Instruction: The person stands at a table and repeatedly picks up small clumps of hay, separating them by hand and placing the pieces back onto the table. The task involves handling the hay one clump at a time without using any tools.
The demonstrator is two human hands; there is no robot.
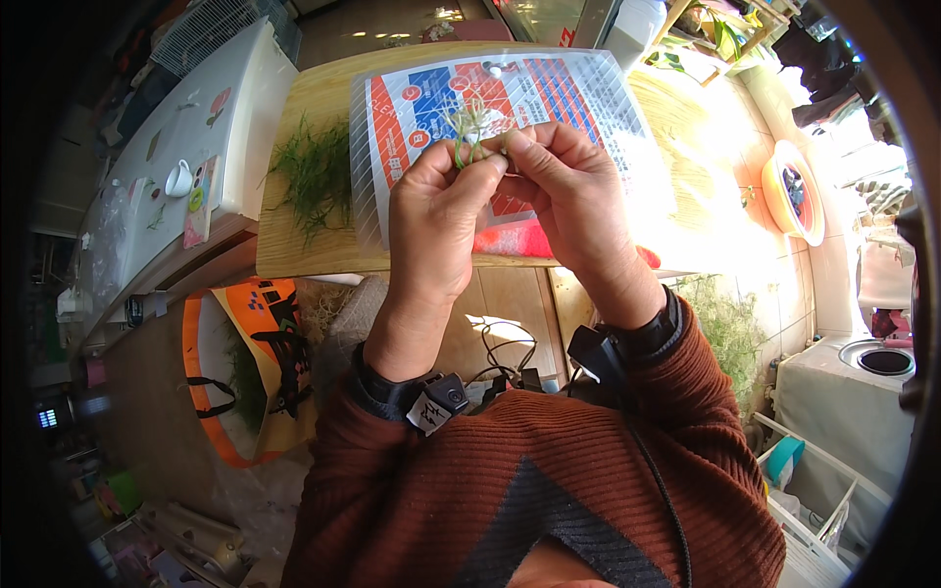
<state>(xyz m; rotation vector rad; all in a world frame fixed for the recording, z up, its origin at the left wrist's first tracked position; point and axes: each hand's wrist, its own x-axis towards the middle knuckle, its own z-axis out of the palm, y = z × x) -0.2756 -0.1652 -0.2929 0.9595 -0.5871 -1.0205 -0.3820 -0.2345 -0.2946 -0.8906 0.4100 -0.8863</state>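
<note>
Between my fingertips is a small tuft of stringy green plant point(470, 126), with pale, thin strands fanning out above my hands. My left hand point(441, 213) pinches its base with thumb and forefinger. Close against it, my right hand point(570, 187) has its thumb and forefinger pressed together at the right side of the tuft; whatever lies between them is too small to make out. Both hands are raised over a clear plastic mat point(632, 140) covering a printed red and blue sheet point(544, 95). Left of the mat lies a loose heap of green plant strands point(312, 180) on the wooden table point(316, 95).
A red and pink cloth point(514, 241) lies at the table's near edge. An orange bag point(195, 331) with green strands stands on the floor at left. A white cabinet point(242, 95) holds a white cup point(179, 178). More strands point(724, 323) lie at right, below an orange basin point(779, 191).
</note>
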